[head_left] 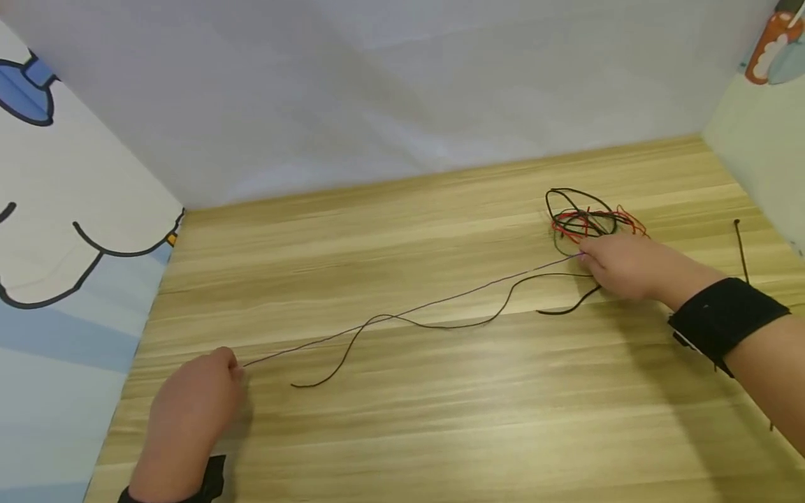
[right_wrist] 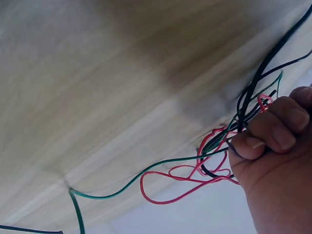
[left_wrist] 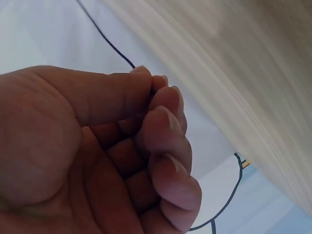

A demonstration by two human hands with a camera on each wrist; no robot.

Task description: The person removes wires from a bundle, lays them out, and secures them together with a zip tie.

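A thin purple cord (head_left: 314, 342) runs nearly straight across the wooden table between both hands. My left hand (head_left: 198, 398) pinches one end between thumb and index finger, the other fingers curled loosely; the cord (left_wrist: 105, 36) leads away from those fingertips in the left wrist view. My right hand (head_left: 622, 265) grips the purple cord at the near side of a tangled cord bundle (head_left: 591, 214). Red cord (right_wrist: 165, 203), green cord (right_wrist: 126, 187) and black cord (right_wrist: 258, 73) gather beside the right fingers. A loose dark cord (head_left: 449, 327) snakes beneath the purple one and crosses it.
A thicker black cord end (head_left: 562, 313) pokes out below the right hand. Another black strand (head_left: 742, 248) lies near the right wall. White cloth (head_left: 377, 91) hangs behind the table (head_left: 440, 419), and a printed panel (head_left: 56, 230) bounds the left side.
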